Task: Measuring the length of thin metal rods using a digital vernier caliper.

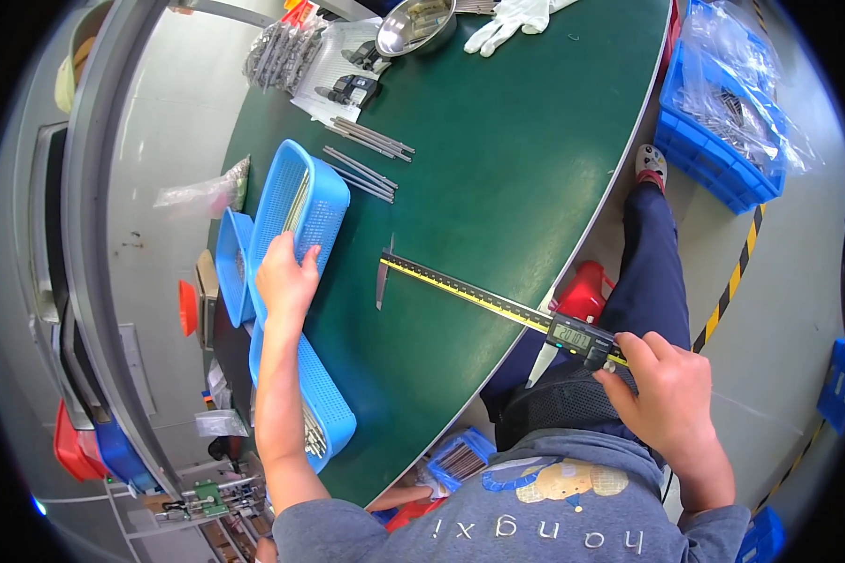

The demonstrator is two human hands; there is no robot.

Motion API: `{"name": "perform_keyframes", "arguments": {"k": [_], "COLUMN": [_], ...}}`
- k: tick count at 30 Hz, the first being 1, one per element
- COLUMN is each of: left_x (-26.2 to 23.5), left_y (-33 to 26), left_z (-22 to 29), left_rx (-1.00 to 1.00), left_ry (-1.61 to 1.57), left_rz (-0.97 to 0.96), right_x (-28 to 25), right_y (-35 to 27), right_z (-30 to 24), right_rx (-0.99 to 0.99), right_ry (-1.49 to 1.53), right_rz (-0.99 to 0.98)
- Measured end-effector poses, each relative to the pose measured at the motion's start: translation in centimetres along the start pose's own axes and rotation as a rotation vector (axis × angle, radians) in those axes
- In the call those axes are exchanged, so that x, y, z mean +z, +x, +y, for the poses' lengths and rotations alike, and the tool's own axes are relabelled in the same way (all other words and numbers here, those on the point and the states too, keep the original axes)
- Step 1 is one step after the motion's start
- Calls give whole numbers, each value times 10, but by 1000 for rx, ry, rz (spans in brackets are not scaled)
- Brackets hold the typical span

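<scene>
My right hand point(668, 394) is closed around the display end of a digital caliper point(469, 296). Its long yellow-and-black beam reaches left over the green table, with the measuring jaws point(542, 324) wide apart and nothing between them. My left hand point(286, 280) reaches into the near end of a long light-blue mesh basket point(324, 206) holding thin rods point(298, 202). Its fingers curl down and the thumb stands off to the side. The fingertips are hidden, and whatever they grip cannot be made out.
Two groups of grey metal rods point(371, 138) lie on the green table point(479, 159) beyond the basket. More blue baskets point(333, 403) stand left and nearer. Micrometers point(352, 90), a steel bowl point(399, 36) and white gloves point(512, 23) sit at the far end. A blue crate point(704, 155) stands right.
</scene>
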State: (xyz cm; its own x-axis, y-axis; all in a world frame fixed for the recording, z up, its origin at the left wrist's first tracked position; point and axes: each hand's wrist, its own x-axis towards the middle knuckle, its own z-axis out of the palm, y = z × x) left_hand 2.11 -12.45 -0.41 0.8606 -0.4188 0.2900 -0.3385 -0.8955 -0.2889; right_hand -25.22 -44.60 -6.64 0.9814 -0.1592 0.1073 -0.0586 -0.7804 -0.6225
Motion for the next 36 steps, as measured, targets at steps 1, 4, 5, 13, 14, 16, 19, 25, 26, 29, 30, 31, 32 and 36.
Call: {"name": "perform_keyframes", "arguments": {"k": [1,4,5,13,14,16,19,25,26,29,30,31,32,36], "left_x": [-2,-8,-10,62,70,75,85,83,83,84,83,80,76,75], "left_y": [0,8,11,71,76,73,73,60,58,51,51,53,56,83], "left_z": [5,40,55,113,115,123,118,123,122,116,115,111,111,53], "left_rx": [-13,220,235,-468,-498,-474,-461,-238,-235,-173,-176,-155,-136,-110], "left_ry": [12,-8,-176,-842,-717,-496,-383,-415,-413,-406,-407,-438,-474,-859], "left_rz": [-12,328,264,-180,-149,-95,-80,-20,-19,10,9,-23,-56,-71], "right_x": [1,-1,-1,3,3,2,2,2,3,2,2,2,2,1], "right_y": [0,0,0,0,-1,-1,3,2,3,4,3,3,3,3], "right_z": [0,1,2,2,2,2,5,11,12,13,13,13,15,13], "right_rx": [2,5,4,-10,-7,-9,-14,-21,-21,-15,-16,-14,-13,-7], "right_ry": [-3,-6,-2,21,21,36,55,70,82,87,85,103,116,102], "right_rz": [-3,-9,-18,-16,-14,-22,-31,-49,-52,-63,-65,-70,-78,-93]}}
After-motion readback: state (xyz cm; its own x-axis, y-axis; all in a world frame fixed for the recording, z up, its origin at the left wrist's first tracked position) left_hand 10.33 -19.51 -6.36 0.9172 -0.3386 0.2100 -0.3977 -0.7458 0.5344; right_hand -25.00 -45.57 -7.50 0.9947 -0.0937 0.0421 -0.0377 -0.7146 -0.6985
